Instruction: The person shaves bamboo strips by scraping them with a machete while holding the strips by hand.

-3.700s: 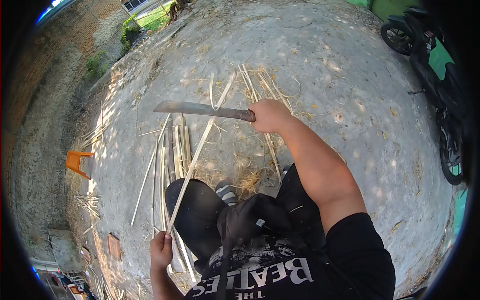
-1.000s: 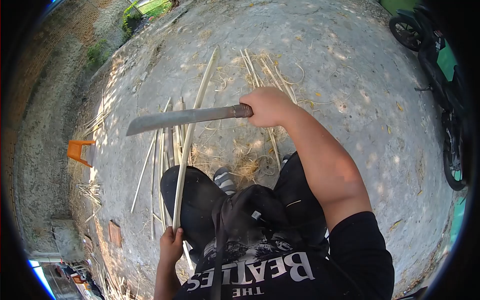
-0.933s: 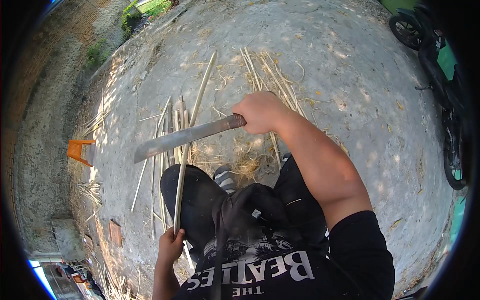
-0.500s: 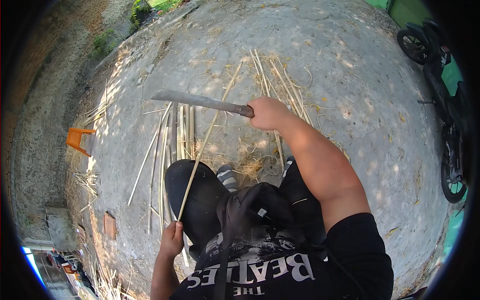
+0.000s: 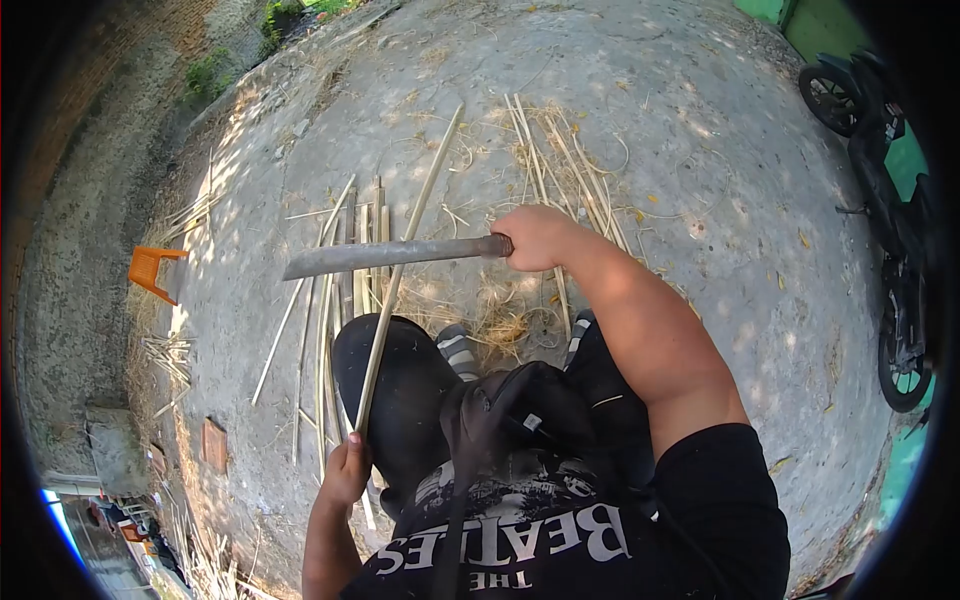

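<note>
My right hand is closed round the handle of a machete, whose long grey blade points left. The blade crosses a long bamboo strip and appears to meet it; whether they touch is hard to tell. My left hand grips the lower end of that strip beside my left knee. From there the strip slants up and away over the knee. Several other strips lie on the ground left of my leg.
More thin strips and curly shavings lie on the concrete ground ahead. An orange plastic stool and a brick are on the left. A dark motorbike stands along the right side.
The machete has come down along the strip toward me, its blade now more level. The strip's far end has swung slightly left. My left hand stays almost in place.
</note>
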Tool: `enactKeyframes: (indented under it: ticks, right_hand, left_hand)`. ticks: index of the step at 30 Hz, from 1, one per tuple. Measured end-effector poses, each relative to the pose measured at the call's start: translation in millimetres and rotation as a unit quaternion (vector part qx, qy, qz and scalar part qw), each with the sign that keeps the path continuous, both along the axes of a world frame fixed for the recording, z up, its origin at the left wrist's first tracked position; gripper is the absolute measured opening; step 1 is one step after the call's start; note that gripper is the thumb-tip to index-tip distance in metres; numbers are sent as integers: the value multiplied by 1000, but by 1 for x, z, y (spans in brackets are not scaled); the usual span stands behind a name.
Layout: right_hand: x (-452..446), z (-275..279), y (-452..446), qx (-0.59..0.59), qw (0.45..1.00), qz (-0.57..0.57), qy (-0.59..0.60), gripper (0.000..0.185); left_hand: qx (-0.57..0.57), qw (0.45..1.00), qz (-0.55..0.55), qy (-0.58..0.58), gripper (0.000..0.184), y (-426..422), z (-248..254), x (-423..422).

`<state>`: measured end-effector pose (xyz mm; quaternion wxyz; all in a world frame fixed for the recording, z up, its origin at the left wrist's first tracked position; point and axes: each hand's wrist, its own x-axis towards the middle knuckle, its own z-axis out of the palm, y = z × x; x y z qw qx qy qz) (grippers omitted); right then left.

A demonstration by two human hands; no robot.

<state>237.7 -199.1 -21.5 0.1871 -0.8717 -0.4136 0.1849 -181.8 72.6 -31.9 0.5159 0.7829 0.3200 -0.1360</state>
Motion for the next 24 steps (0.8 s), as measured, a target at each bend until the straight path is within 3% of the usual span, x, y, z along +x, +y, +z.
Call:
enactKeyframes:
  ticks: [5,11,14,17,20,24]
  right_hand:
    - [-24,2,6,21,1000,-6,-21,17]
    - [-47,23,19,-21,987,122,-104,17]
    - [6,-7,-4,34,997,-60,-37,15]
    - [40,-9,-25,93,962,-247,71,16]
    - [42,-18,-32,77,967,-230,81,18]
    - [-7,0,-11,-2,999,-51,0,17]
  left_hand:
    - [26,999,-1,39,68,-3,10,5]
    - [129,990,-54,0,66,0,5,5]
    - [150,987,-58,3,66,-2,5,-2]
    - [178,982,-70,4,66,-6,19,3]
    - [174,981,-78,38,66,-4,24,8]
    - [49,997,-34,48,68,5,15,7]
